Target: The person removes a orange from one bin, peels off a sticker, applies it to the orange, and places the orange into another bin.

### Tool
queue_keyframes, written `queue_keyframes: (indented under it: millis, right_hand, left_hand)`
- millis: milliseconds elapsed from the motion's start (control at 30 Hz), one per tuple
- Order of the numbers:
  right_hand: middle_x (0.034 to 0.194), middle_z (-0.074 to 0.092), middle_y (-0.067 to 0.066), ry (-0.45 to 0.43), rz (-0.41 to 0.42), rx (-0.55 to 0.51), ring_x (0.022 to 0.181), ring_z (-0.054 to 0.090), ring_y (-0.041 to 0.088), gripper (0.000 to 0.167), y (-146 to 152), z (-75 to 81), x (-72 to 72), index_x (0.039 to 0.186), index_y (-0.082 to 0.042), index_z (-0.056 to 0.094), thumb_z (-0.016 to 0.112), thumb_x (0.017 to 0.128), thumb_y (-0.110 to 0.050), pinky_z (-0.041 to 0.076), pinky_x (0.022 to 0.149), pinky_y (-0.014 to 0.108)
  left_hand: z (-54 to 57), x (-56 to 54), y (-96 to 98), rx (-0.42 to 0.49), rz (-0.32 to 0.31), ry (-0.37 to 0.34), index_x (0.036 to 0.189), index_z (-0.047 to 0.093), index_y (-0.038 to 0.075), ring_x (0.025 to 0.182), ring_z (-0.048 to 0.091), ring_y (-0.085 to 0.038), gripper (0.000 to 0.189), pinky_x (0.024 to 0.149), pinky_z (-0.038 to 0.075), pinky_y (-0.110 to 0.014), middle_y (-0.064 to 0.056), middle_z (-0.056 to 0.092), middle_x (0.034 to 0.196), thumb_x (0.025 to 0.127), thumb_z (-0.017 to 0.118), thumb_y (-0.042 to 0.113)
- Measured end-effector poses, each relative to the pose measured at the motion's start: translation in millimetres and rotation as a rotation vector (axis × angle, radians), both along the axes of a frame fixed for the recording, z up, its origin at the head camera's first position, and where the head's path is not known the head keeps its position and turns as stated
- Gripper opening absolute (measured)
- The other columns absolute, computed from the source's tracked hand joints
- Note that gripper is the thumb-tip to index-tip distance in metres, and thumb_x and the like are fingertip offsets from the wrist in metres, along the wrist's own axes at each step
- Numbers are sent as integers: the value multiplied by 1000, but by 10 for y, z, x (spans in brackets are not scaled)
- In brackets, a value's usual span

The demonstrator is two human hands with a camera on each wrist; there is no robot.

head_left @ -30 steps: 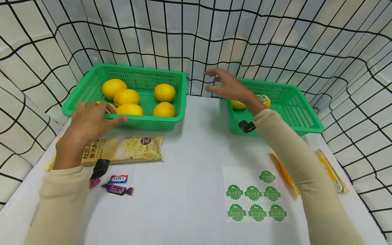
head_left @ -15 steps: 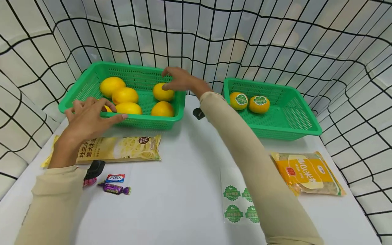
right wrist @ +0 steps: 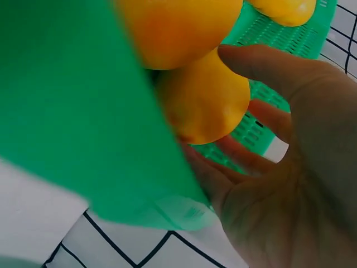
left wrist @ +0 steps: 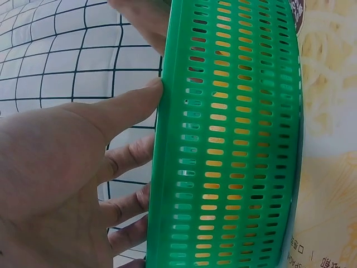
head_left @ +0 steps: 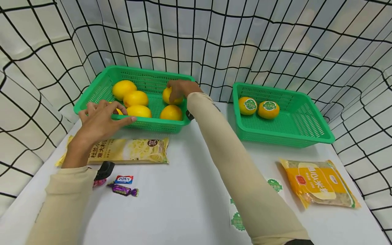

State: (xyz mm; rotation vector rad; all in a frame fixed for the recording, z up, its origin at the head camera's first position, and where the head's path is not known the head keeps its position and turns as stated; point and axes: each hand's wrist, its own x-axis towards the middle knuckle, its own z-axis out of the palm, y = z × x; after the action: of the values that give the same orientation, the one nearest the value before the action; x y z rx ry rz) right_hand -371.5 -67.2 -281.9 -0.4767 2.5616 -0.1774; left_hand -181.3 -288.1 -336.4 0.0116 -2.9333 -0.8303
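Note:
The left green basket (head_left: pixel 147 124) contains several yellow lemons (head_left: pixel 124 89). My right hand (head_left: pixel 183 89) reaches over its right end, thumb and fingers curled round a lemon (head_left: pixel 167 96) near the back right corner. In the right wrist view, that lemon (right wrist: pixel 209 103) sits between thumb and fingers, beside another lemon (right wrist: pixel 178 28). My left hand (head_left: pixel 102 120) rests at the basket's front left rim with loosely bent fingers reaching over it. In the left wrist view, the left thumb (left wrist: pixel 131 106) touches the rim (left wrist: pixel 162 145); the fingertips are hidden behind the basket wall.
A second green basket (head_left: pixel 284 136) at right holds two lemons with green stickers (head_left: pixel 269 105). Below lie a yellow grain bag (head_left: pixel 321 183) and a sticker sheet (head_left: pixel 275 184), partly under the right sleeve. A pasta packet (head_left: pixel 144 151) and wrapped candies (head_left: pixel 124 190) lie at left. Black netting surrounds the table.
My right hand has moved left from above the right basket into the left basket and closed round a lemon. The left hand has stayed at the rim. The view has shifted slightly.

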Motion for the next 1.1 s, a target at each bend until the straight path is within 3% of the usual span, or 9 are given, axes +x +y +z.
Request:
queue_keyframes:
  millis: [267, 500, 733, 933, 1100]
  right_hand:
    - [151, 52, 1, 94, 8, -20, 124, 49, 22, 62, -78, -27, 144, 155, -38, 42, 68, 100, -28, 53, 95, 38]
    - [135, 57, -2, 158, 106, 15, 107, 48, 19, 46, -234, -41, 225, 143, -30, 44, 66, 103, -22, 44, 83, 29]
    - [136, 62, 1, 215, 127, -58, 109, 54, 19, 52, -205, -102, 270, 144, -22, 41, 72, 102, -18, 48, 87, 29]
    - [130, 64, 0, 239, 160, -10, 101, 54, 19, 52, -238, -177, 198, 143, -20, 38, 70, 102, -19, 46, 81, 29]
    - [143, 62, 2, 244, 177, 27, 106, 56, 18, 75, -261, -215, 136, 165, -20, 23, 67, 104, -19, 48, 84, 29]
  left_hand:
    - [-10, 27, -15, 9, 11, 10, 118, 57, 9, 120, 19, -56, 53, 92, 6, -71, -29, 42, 133, 102, 64, 59]
    - [-10, 41, -47, 15, 15, 14, 117, 57, 8, 123, 18, -57, 53, 94, 5, -72, -29, 43, 133, 101, 65, 58]
    - [-13, 24, -18, 37, 6, 28, 115, 59, 7, 124, 19, -56, 50, 96, 5, -71, -29, 44, 133, 101, 69, 54]
    - [-13, 7, 19, 30, 9, 31, 116, 60, 8, 120, 21, -54, 47, 95, 8, -69, -28, 43, 132, 101, 69, 52]
    - [-19, 1, 20, 35, 8, 25, 117, 60, 9, 120, 20, -54, 46, 94, 8, -69, -28, 43, 129, 102, 68, 52]
